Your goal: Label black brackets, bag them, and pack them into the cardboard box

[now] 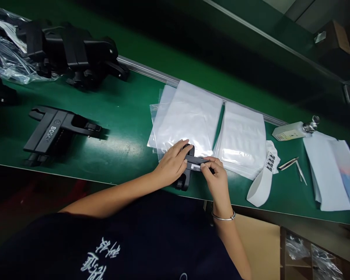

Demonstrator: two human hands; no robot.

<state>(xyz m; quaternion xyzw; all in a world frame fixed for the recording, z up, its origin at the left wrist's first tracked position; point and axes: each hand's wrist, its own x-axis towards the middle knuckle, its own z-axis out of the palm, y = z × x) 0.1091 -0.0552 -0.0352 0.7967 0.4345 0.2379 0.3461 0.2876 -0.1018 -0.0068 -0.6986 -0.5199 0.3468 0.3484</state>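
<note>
A black plastic bracket [196, 160] lies at the table's front edge, partly covered by both hands. My left hand [172, 163] is closed over its left part, fingers reaching across the top. My right hand [216, 175] pinches its right end, thumb at the edge of a small white label [195, 167] on the bracket. Whether the thumb also grips the label, I cannot tell. To the left, a similar black bracket [49, 132] with BOSCH lettering rests on the table.
Clear plastic bags [189, 112] and a second bag stack [242, 136] lie behind my hands. Rightward are a label strip [261, 190], tweezers [301, 173], a bottle [288, 131] and white sheets [326, 175]. More black brackets [76, 50] sit at the back left beside plastic wrapping [11, 62].
</note>
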